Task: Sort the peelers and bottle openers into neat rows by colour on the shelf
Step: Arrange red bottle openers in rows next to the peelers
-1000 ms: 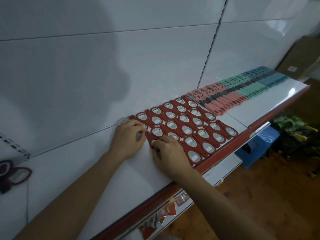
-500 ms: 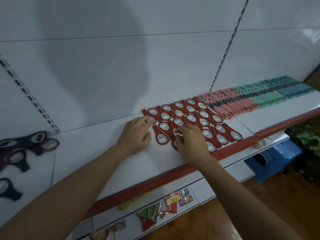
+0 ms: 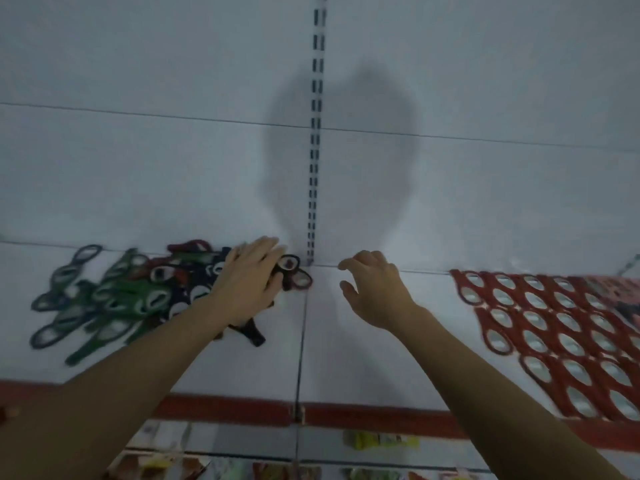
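A loose heap of bottle openers (image 3: 138, 292) in green, dark blue, black and dark red lies on the white shelf (image 3: 346, 358) at the left. My left hand (image 3: 247, 282) rests palm-down on the heap's right end, fingers spread over dark openers (image 3: 292, 275); whether it grips one is unclear. My right hand (image 3: 375, 289) hovers open over bare shelf, holding nothing. At the right, red bottle openers (image 3: 547, 337) lie in neat interlocking rows.
The shelf has a red front edge (image 3: 225, 408) and a white back panel with a slotted upright (image 3: 317, 133). A seam (image 3: 301, 341) splits the shelf boards between my hands. Packaged goods (image 3: 381, 439) sit on the lower shelf.
My view has swung left. Both hands left the red rows; the left hand now lies on the mixed heap and the right hand hangs open beside it.
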